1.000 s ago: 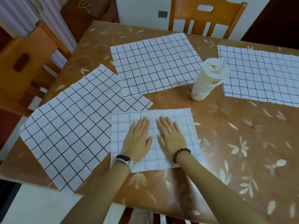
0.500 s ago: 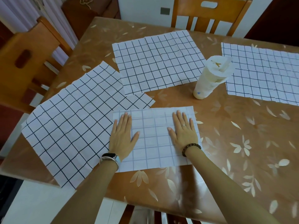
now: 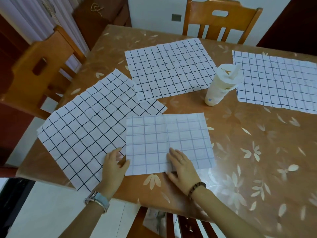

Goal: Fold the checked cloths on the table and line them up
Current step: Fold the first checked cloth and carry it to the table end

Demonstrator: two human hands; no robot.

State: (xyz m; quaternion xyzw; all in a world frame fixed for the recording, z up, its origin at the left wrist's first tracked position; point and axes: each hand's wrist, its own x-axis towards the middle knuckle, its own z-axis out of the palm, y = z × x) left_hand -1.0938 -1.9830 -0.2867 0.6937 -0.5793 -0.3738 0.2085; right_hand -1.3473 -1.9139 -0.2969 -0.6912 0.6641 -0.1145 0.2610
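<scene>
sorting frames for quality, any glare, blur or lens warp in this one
head view: wide-angle warp bows the far wooden chair and the table edges; a pale glare patch lies on the glossy brown leaf-patterned table cover beside the right hand; the lower right corner is smeared; the folded white checked cloth is sharp, its grid faint.

A tall cup (image 3: 220, 88) stands in the way at 1 o'clock from the folded cloth (image 3: 163, 134). At 3 o'clock the counter (image 3: 248, 143) is bare, with lots of room to pass.
</scene>
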